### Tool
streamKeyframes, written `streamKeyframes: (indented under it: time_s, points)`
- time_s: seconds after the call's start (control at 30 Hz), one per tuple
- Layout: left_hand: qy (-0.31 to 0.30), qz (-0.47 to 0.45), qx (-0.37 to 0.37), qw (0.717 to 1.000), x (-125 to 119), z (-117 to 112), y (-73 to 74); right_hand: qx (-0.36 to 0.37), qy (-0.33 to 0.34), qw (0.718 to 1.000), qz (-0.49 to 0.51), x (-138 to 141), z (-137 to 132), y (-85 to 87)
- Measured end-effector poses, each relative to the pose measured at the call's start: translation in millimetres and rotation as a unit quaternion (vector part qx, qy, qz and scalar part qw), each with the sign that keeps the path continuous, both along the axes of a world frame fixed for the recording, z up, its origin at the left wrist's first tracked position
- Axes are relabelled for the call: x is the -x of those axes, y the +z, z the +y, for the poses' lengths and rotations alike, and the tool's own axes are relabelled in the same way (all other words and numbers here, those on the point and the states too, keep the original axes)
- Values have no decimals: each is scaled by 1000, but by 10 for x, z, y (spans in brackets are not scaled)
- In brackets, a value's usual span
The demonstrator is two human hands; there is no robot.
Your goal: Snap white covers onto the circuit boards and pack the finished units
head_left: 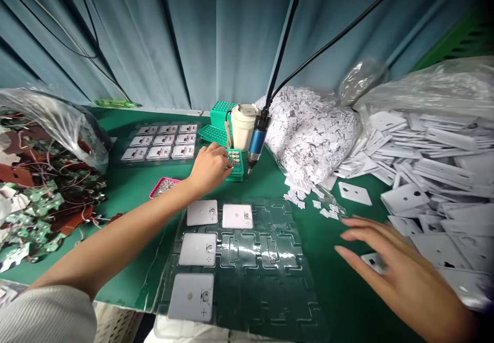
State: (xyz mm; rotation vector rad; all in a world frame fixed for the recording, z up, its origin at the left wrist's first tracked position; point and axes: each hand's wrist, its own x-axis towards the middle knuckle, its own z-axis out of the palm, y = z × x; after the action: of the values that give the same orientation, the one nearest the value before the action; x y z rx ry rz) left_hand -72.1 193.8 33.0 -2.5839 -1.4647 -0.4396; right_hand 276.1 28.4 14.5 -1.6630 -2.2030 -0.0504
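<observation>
My left hand [210, 168] reaches to a small green tray [239, 170] holding several round silvery pieces like button cells [233, 155]. Its fingers are drawn together at the tray's left side; whatever is between the fingertips is too small to name. My right hand [405, 273], slightly blurred, hovers open with fingers apart over the right of the table, close to a white plastic panel [372, 262] and small white pieces [330, 211]. Between the hands lies a clear plastic tray [247, 286] with several white panels in it, one being a panel [237, 216] in its top row.
A blue electric screwdriver [257, 142] hangs beside a cream cup [243, 126]. A pink tray [164, 186] holds small metal bits. Circuit boards [42, 214] heap at left, a bag of white pieces [312, 132] and white panels [443, 178] at right. A filled tray [160, 144] lies behind.
</observation>
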Motion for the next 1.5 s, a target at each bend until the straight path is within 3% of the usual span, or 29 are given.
streamKeyframes:
  time_s: [0.1,0.2,0.3,0.4,0.57,0.73,0.83,1.03,1.13,1.27,1.33,1.5]
  points:
    - [-9,16,-19,1000,-61,20,-24,73,41,994,-69,334,339,161]
    - [-21,22,-33,999,-113,54,-17,172,-46,970,-163,514,639,192]
    - [-25,22,-45,998,-131,-24,32,192,-89,958,-193,644,831,134]
    - [-40,-7,-43,998,-97,-286,78,194,-106,954,-204,729,906,66]
    - [-111,-81,79,987,-82,-777,-8,190,-116,957,-184,716,841,46]
    - [-134,-31,83,987,-242,-821,-233,167,-127,966,-150,662,629,47]
    - [-146,14,66,987,-351,-846,-295,168,-135,967,-137,602,491,21]
    - [-159,139,21,977,-382,-1081,-266,169,-131,973,-83,504,349,-52]
    - [-178,103,50,977,-272,-1086,-262,190,-97,976,-32,549,349,-66]
    - [-215,-35,129,967,-58,-1014,-262,202,-40,977,63,638,332,-50]
    - [-203,-70,144,966,3,-973,-237,203,-22,974,98,672,309,-27]
    - [-164,8,177,970,-73,-858,-109,215,-16,957,195,771,228,70]
